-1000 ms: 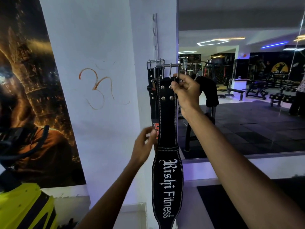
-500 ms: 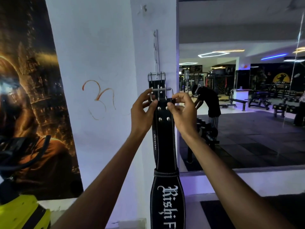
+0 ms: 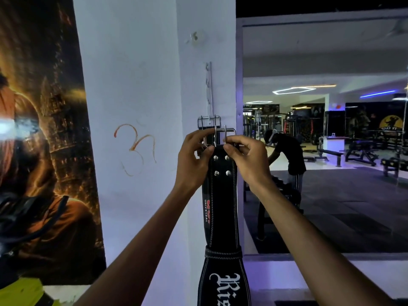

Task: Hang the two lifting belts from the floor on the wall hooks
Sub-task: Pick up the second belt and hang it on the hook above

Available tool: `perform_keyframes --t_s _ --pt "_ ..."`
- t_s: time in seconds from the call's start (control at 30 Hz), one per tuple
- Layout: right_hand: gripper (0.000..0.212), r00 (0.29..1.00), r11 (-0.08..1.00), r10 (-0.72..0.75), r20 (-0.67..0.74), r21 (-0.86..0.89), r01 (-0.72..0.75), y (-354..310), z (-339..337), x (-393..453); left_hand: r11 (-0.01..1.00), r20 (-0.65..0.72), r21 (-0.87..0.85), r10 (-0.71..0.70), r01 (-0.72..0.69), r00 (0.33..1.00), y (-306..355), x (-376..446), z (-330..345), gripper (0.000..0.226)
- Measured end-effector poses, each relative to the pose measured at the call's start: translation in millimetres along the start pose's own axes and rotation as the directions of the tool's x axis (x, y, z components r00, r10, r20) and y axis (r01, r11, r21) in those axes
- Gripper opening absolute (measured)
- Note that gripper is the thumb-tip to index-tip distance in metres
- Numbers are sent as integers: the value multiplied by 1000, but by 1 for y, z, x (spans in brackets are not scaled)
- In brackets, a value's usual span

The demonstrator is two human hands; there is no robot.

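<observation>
The stitched black leather belt (image 3: 223, 195) is pinched at its steel double-prong buckle (image 3: 220, 136) by left hand (image 3: 194, 160) and right hand (image 3: 245, 160), before the second belt (image 3: 206, 208) on the wall hooks (image 3: 208, 93).

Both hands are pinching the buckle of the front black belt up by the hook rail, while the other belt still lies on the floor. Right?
Not quite: the head view shows the other belt already hanging behind the front belt, its buckle up on the hook rail. Both hands, left hand and right hand, do pinch the front buckle.

A black leather lifting belt (image 3: 222, 202) with white stitching, four rivets and a steel buckle (image 3: 219, 135) hangs upright against the white pillar. Behind it hangs a second belt (image 3: 205, 208), seemingly hooked on the wall hooks (image 3: 208, 89); only its buckle and red-lettered edge show.
</observation>
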State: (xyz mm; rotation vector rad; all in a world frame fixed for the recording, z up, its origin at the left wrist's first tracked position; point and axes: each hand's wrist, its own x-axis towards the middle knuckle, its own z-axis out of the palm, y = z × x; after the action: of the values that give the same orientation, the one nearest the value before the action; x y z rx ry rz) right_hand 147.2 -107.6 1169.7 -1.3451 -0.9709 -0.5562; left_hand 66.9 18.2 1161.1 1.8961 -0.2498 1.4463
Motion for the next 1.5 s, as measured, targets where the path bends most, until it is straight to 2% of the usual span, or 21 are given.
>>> perform_keyframes --t_s 0.17,0.33,0.5,0.63,0.73,0.8,0.97,1.07,1.17,1.33,1.5 --pt "18 1000 998 -11 8 62 10 14 2 38 1000 -10 -19 -13 13 1000 -9 34 7 39" --pt "14 997 995 -67 -44 72 70 34 16 82 991 -32 -85 -106 103 994 -33 74 18 34" --pt "7 990 990 -127 -54 51 130 68 38 126 982 -11 -155 -113 110 994 -85 116 29 23" --pt "8 990 991 -131 -50 -17 131 102 64 168 986 -30 -154 -66 61 997 -134 152 38 24" --pt "6 987 992 -128 -96 -4 128 126 82 203 981 -30 -186 -61 55 998 -167 185 43 25" --pt "5 984 992 -118 -130 21 122 141 91 227 980 -57 -195 -44 32 997 -185 207 49 29" --pt "3 981 989 -131 -142 43 138 168 106 274 982 -157 -173 -99 71 983 -220 249 69 61" --pt "13 977 987 -132 -168 63 145 175 112 301 982 -174 -185 -77 44 982 -234 273 77 48" --pt "34 971 986 -131 -198 73 148 182 117 328 981 -140 -193 -14 -14 990 -240 299 81 15" --pt "44 979 989 -88 -183 105 108 188 127 368 984 -142 -175 14 -39 990 -255 337 83 32" --pt "42 983 984 -56 -174 158 84 194 135 391 986 -233 -168 -61 21 971 -260 357 89 30"
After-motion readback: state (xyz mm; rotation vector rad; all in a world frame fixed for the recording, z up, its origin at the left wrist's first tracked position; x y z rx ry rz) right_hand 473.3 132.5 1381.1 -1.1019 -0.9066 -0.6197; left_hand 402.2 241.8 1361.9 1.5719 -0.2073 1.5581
